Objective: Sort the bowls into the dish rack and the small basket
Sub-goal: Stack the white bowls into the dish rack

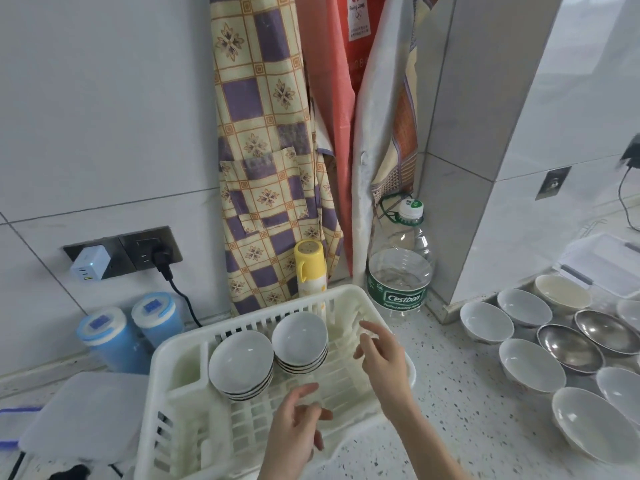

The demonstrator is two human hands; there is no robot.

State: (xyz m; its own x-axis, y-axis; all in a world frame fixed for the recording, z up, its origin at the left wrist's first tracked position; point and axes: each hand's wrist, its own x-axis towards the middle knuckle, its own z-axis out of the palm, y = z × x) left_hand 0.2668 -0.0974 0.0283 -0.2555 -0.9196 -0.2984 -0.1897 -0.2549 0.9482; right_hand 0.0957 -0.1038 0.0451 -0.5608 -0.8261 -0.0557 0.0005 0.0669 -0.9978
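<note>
A white plastic dish rack [180, 355] stands on the counter before me. Two stacks of white bowls sit inside it, one at the left [240, 363] and one behind it to the right [299, 336]. My left hand [298, 424] hovers over the rack's front part, fingers relaxed, holding nothing. My right hand [381, 355] hangs above the rack's right side, fingers spread, empty too. Loose white bowls [531, 365] and steel bowls [569, 348] lie on the counter at the right. No small basket shows.
A large water bottle [401, 265] and a yellow flask [309, 268] stand behind the rack. Two blue canisters [114, 341] and a white lidded box [86, 410] are at the left. Hanging cloths [263, 150] fill the corner. A lidded container [602, 261] lies far right.
</note>
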